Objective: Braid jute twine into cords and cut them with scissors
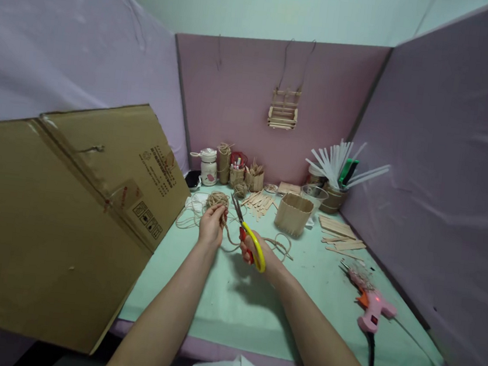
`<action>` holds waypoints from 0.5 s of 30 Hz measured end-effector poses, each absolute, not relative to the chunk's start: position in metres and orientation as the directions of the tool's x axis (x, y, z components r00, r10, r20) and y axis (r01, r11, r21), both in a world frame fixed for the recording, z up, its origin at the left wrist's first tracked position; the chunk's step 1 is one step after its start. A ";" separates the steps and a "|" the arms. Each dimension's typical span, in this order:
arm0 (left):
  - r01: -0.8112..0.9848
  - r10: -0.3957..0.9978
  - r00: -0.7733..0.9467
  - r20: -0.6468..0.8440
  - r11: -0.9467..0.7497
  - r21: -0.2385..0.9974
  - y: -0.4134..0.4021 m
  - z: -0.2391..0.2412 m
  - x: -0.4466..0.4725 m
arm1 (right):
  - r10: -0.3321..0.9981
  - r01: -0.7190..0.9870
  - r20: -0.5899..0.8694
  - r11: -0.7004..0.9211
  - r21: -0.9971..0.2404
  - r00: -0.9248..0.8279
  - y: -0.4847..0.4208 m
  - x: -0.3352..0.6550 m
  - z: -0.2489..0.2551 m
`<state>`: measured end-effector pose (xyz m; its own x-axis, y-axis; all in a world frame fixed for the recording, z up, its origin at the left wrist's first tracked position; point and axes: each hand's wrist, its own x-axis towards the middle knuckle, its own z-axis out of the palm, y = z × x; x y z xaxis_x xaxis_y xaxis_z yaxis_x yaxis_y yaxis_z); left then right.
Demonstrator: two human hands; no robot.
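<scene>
My left hand (213, 225) pinches a strand of twine, just in front of a loose ball of twine (218, 200). In my right hand (248, 250) is a pair of scissors (255, 245) with yellow and red handles. Their blades point up and away, to the right of my left fingers, and look slightly apart. A braided length of twine (281, 245) lies curled on the table behind and to the right of the scissors. Beyond it stands a box made of craft sticks (293, 214).
A pink glue gun (373, 306) with a lit red light lies at right. Craft sticks (259, 203) are spread at the back. Glue sticks (334, 164) stand in a holder at back right. A large cardboard sheet (68, 216) leans at left. A small stick swing (282, 117) hangs behind.
</scene>
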<state>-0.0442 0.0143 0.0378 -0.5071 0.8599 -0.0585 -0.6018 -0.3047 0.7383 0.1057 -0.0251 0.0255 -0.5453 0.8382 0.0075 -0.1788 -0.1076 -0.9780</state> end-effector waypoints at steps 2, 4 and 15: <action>-0.600 0.838 -0.543 -0.055 -0.341 0.723 0.015 0.038 -0.049 | 0.805 -0.127 -0.035 -0.136 -0.982 -0.592 -0.028 0.107 0.025; -0.591 0.807 -0.588 -0.055 -0.382 0.711 0.016 0.039 -0.053 | 0.776 -0.077 -0.075 -0.157 -0.985 -0.627 -0.031 0.109 0.027; -0.473 0.762 -0.647 0.009 -0.411 0.779 0.013 0.036 -0.039 | 0.748 0.008 -0.191 -0.241 -0.971 -0.636 -0.037 0.108 0.036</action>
<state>-0.0388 0.0132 0.0363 -0.6475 0.7620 0.0087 -0.4732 -0.4110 0.7792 0.1077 -0.0371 0.0359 -0.6357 0.7481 -0.1906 0.0075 -0.2409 -0.9705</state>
